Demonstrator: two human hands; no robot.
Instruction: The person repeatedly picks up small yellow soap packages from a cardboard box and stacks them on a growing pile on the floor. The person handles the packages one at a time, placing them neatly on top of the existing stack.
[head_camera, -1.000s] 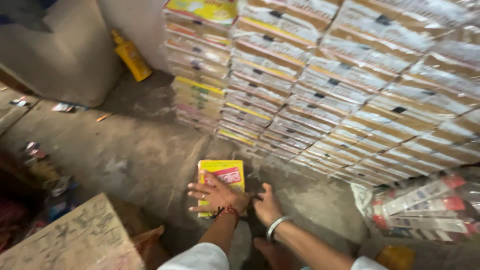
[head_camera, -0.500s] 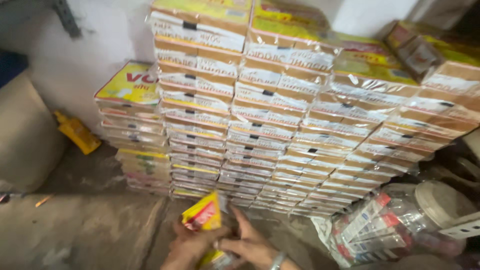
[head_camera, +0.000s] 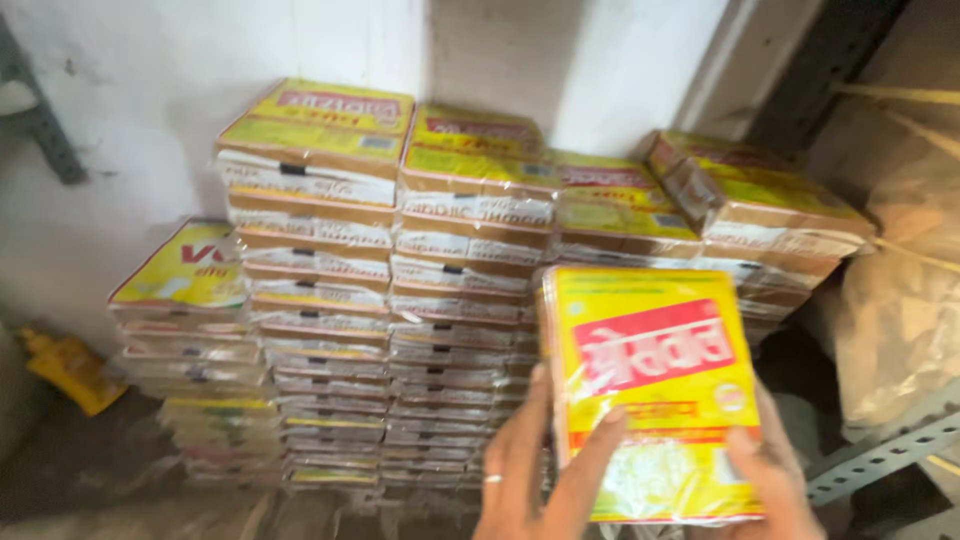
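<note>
Yellow packet (head_camera: 650, 390) between both hands (head_camera: 640, 470).

Storeroom or stockroom, likely the back of a shop or small warehouse. Evidence: stacks of packets (head_camera: 450, 300), identical, yellow with red panels, shrink-wrapped, piled many layers high in columns straight on the floor against a wall (head_camera: 130, 120) of bare white plaster, scuffed. Shorter stack (head_camera: 195, 340) at left of the same goods. Floor (head_camera: 90, 470) rough, grimy concrete with scraps of plastic wrap. Slotted metal shelf angle (head_camera: 890, 450) at right, with bulky plastic-wrapped sacks (head_camera: 900, 300) beside it. A yellow bag (head_camera: 70, 370) lies loose on the floor at left. Dim, uneven light; no furniture, no counter.
</note>
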